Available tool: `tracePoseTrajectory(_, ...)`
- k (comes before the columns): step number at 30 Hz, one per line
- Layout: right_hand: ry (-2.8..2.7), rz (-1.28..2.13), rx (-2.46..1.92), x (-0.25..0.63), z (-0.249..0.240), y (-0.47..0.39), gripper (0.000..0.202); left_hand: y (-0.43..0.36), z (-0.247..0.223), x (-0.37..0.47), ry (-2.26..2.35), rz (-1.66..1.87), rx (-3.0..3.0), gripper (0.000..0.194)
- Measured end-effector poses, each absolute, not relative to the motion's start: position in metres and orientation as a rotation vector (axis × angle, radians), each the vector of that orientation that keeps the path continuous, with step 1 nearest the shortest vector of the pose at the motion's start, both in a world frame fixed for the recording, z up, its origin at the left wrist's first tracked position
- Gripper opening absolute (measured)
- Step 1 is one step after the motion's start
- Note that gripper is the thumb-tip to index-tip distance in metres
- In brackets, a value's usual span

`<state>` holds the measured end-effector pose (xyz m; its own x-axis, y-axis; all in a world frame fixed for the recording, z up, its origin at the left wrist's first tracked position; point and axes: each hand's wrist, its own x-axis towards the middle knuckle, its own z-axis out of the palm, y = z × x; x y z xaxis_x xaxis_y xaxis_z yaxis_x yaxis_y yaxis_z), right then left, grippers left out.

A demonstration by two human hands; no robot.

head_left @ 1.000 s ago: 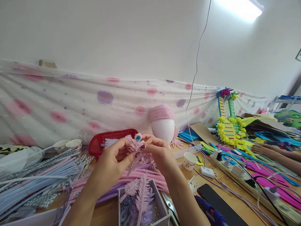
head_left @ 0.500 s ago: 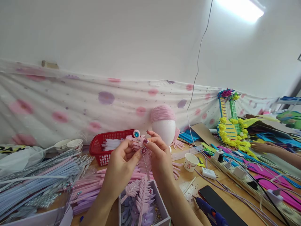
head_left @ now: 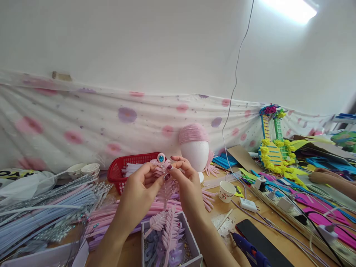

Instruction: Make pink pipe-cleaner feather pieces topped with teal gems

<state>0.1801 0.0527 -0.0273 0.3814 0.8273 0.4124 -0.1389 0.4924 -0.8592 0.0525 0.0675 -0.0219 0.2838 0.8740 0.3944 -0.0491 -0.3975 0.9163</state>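
Between my two hands is a pale pink pipe-cleaner ornament point(head_left: 161, 164) with a round blue gem at its top and a beaded, feather-like tail hanging below. My left hand point(head_left: 141, 189) pinches it from the left side. With thumb and fingertips my right hand point(head_left: 187, 180) grips it from the right, close against the left thumb. Below the hands, a grey-white box point(head_left: 195, 256) holds beads and lilac pieces. Pink feather-shaped pipe-cleaner pieces point(head_left: 170, 231) lie across that box.
Bundles of pipe cleaners point(head_left: 55, 207) cover the left side. A red basket point(head_left: 116, 174) and a white foam head point(head_left: 196, 152) stand behind. To the right are a paper cup point(head_left: 226, 191), glue gun point(head_left: 247, 250), phone point(head_left: 261, 241), power strip point(head_left: 294, 218) and another person's hand point(head_left: 319, 176).
The ornament remains in both hands, with my fingers shifted slightly on it. The whole view has moved a little. The other person's hand at right has shifted.
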Motion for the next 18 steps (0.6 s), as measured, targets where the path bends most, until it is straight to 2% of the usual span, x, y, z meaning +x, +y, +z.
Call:
tracePoseTrajectory(4,-1.043,0.764,-0.835,0.18,-0.027,0.053,0.011,0.066,-0.02,0.048,0.844,1.223,1.729,0.017)
tracePoseTrajectory(13,-1.216,0.826,-0.763,0.191,-0.029,0.055,0.014,0.07,-0.012,0.037,0.672,1.07,1.606,0.027)
tracePoseTrajectory(18,-1.415,0.977,-0.755,0.204,-0.018,0.048,0.015,0.071,-0.007,0.024,0.624,0.98,1.592,0.024)
